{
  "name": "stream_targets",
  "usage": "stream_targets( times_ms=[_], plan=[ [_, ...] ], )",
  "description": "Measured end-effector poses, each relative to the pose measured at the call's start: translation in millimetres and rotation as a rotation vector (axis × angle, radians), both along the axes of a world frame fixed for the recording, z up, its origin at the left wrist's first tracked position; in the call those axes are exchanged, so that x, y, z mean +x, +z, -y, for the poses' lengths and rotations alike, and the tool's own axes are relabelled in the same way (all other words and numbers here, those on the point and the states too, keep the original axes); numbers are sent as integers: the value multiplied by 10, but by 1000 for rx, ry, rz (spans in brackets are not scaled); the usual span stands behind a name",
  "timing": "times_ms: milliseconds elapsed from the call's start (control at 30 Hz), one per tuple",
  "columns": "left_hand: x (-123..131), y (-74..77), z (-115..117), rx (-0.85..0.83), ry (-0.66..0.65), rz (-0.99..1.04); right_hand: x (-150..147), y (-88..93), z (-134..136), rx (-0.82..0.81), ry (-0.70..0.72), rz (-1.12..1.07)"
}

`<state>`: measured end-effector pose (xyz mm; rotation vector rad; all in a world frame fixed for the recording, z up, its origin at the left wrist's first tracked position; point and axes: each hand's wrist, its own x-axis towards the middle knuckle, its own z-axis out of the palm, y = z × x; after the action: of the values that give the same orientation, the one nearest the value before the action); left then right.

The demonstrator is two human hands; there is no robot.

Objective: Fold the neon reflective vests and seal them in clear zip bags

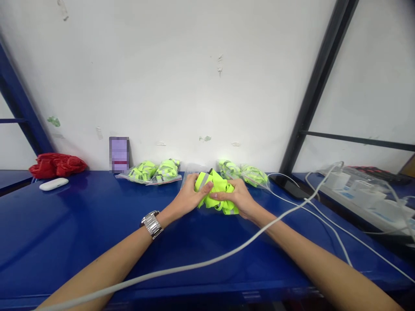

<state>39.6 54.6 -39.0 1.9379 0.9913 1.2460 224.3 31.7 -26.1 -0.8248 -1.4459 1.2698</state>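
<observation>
A bundle of neon yellow-green reflective straps (218, 190) lies on the blue table (81, 233) near the white wall. My left hand (189, 196), with a metal watch on its wrist, grips the bundle's left side, thumb pressed on top. My right hand (238, 198) is closed on the right side, fingers curled into the fabric. Both hands squeeze the bundle together. A clear plastic bag (191, 172) lies just behind it.
Bagged packs of the same straps lie at the back left (152, 172) and back right (246, 172). A red bag (56, 165) and a white case (53, 184) sit far left. A white cable (227, 255) crosses the table; a power strip with chargers (363, 194) and a dark phone (287, 183) are on the right.
</observation>
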Motion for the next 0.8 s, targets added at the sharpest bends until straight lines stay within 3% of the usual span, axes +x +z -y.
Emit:
stream_targets(
  times_ms=[133,267,400,667,800],
  plan=[
    [-192,51,-117,375,209,-486,95,3,-72,-36,-176,-14],
    [-350,-77,-259,465,211,-892,147,39,-104,-151,-241,-50],
    [-383,-186,-302,426,159,-977,144,63,-84,-243,-200,-19],
    [-226,-78,-162,426,190,-984,163,7,-93,-436,35,8],
    [-187,-68,-144,451,218,-965,127,-13,-66,-470,66,86]
  ],
)
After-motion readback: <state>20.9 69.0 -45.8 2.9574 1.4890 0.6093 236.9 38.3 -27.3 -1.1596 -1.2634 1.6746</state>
